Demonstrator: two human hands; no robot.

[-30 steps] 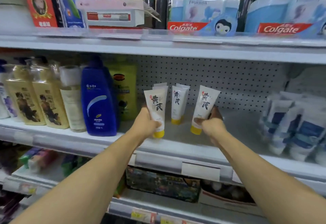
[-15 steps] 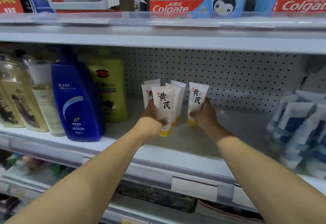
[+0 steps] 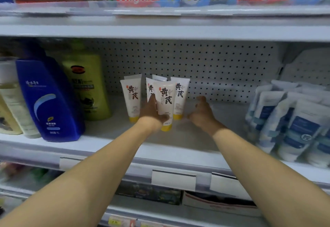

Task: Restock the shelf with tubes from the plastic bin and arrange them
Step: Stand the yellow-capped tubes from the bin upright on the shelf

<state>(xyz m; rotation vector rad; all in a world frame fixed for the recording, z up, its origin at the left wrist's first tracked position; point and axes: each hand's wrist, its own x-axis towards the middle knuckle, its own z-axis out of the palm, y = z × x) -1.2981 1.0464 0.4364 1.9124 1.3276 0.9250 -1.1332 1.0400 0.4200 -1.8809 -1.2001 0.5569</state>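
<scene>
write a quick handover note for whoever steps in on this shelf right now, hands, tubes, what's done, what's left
Left hand: grips the front tube, yellow cap down on the middle shelf.
Right hand: open, holding nothing, just right of the tubes.
Standing tubes: left tube, right tube, one partly hidden behind the front tube, more tops showing behind.
Done: a small cluster stands upright near the pegboard.
Left: set and release the front tube, straighten the rows. The bin is out of view.

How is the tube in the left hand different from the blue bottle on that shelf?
The tube is white with a yellow cap at its foot; the blue bottle is deep blue all over. The tube is slim and small, the bottle broad and taller. The left hand grips the tube; nothing touches the bottle. Both stand upright.
</scene>
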